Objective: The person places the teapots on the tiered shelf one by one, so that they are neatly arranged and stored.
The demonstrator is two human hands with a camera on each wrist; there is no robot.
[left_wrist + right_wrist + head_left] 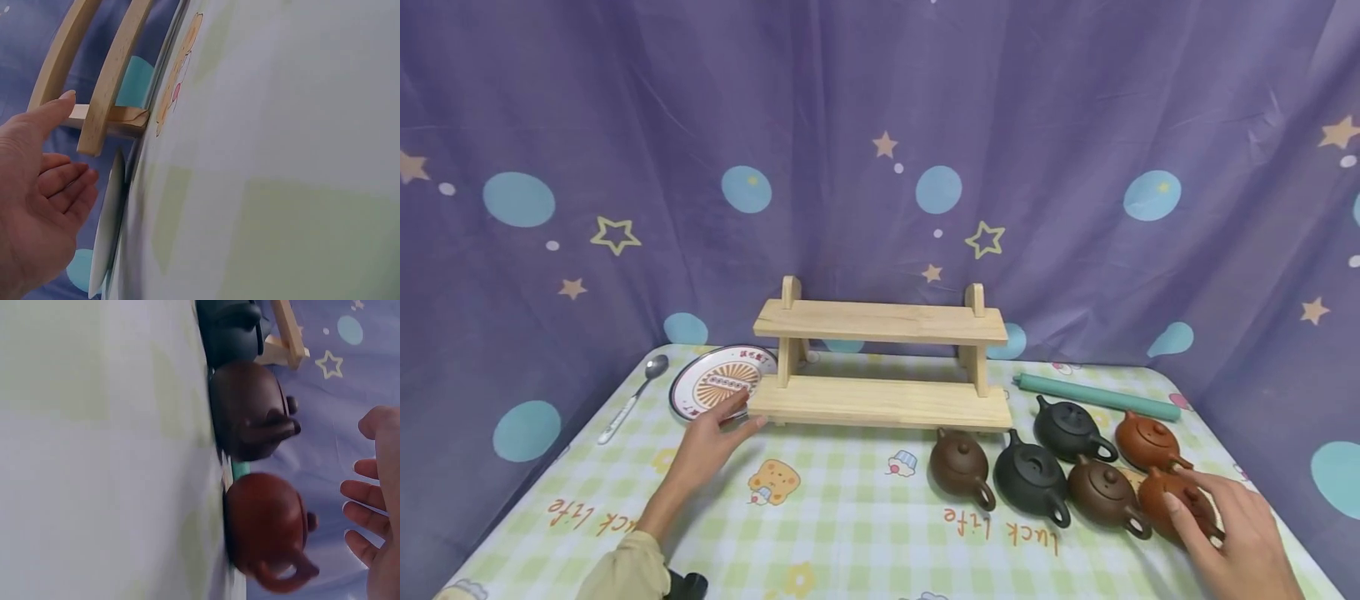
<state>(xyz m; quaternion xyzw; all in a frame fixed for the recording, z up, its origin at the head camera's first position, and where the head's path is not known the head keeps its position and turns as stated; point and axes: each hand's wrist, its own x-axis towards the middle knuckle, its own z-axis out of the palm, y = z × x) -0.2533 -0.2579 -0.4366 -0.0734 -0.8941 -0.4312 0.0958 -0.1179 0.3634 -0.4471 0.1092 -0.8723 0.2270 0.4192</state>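
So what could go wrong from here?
The right hand hovers over the front orange pot, which sits close beside a brown pot; lifting it might knock the two together.

The left hand is at the left end of the rack, with the plate close by; a careless nudge could shift either.

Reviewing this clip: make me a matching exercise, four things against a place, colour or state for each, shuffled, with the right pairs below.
1. Shelf
2. Roll
3. Spoon
4. Right hand

A. White-handled, left of the plate
B. By an orange-brown teapot
C. Pale wood, two tiers
D. Teal, right of the shelf

Pairs: 1-C, 2-D, 3-A, 4-B
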